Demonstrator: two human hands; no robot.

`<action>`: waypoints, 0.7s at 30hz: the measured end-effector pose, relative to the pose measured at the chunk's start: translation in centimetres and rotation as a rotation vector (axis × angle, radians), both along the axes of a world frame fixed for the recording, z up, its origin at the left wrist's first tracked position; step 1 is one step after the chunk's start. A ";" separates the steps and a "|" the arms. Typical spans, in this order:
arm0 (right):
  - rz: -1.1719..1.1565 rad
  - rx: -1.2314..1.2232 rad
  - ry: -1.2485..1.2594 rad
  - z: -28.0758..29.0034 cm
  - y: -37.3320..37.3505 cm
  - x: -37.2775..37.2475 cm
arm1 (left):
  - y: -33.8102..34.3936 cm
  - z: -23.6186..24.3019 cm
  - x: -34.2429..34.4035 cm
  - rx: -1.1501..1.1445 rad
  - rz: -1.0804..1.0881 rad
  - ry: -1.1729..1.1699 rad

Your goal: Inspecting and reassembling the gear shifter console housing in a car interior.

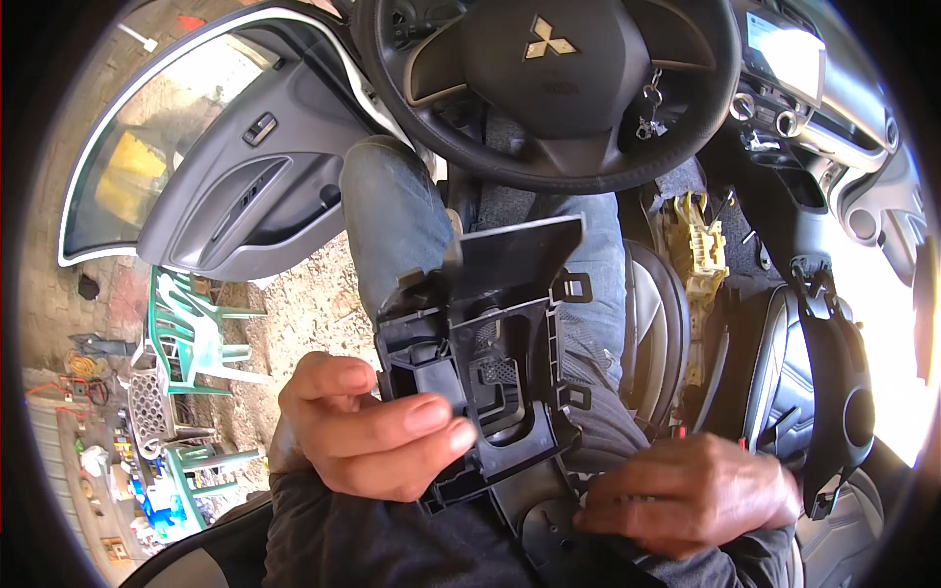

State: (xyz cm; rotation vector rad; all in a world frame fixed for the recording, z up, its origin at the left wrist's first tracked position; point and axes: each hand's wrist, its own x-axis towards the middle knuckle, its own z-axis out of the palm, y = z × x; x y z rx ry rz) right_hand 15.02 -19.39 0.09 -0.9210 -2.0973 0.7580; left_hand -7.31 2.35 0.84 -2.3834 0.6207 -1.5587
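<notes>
Left hand [377, 426]: half curled, with its fingers in front of the left side of the black plastic console panel [529, 343]; I cannot tell if it grips tight
Right hand [686, 495]: fingers bent in close together, near the round black part [549, 534] below the panel; I cannot tell if it has something small in it
Console panel: one, on the person's lap between the two hands, tipped up, with its flap [520, 255] at the top
Step now: it looks like working on the panel on the lap, with the low end getting the care
Next move: I think it calls for the left hand to keep the panel steady, so the right fingers can work at the low end
Loops on the panel: two square loops [575, 287] on its right edge
Legs: two, in blue jeans [392, 211], under and past the panel
Steering wheel: one wheel [544, 88], just past the knees, with a bunch of keys [649, 113] at its right
Middle of the car: one yellowish bracket [698, 245], and one long black console trim [833, 382] farther right
Dashboard: one bright screen [784, 54], and two round knobs [742, 106] that I can see
Outside: one car door [255, 186] swung out, and at least two green chairs [191, 314] past it
</notes>
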 end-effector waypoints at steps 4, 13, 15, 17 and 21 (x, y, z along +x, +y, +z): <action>0.005 0.007 0.039 0.4 0.0 0.4 | 0.3 2.5 -1.4 -0.171 0.125 0.638; -0.529 -0.398 1.261 -3.2 6.4 2.2 | 2.3 -1.7 1.1 -1.453 -0.281 0.868; -0.495 -0.457 1.458 -4.2 8.4 2.2 | 1.8 -0.6 2.1 -1.600 -0.296 0.809; -0.411 -0.519 1.539 -4.3 10.4 2.3 | 2.1 1.7 2.9 -1.695 -0.305 0.826; -0.046 -0.621 1.745 -4.5 11.2 2.7 | 3.2 3.8 4.1 -1.790 -0.252 0.762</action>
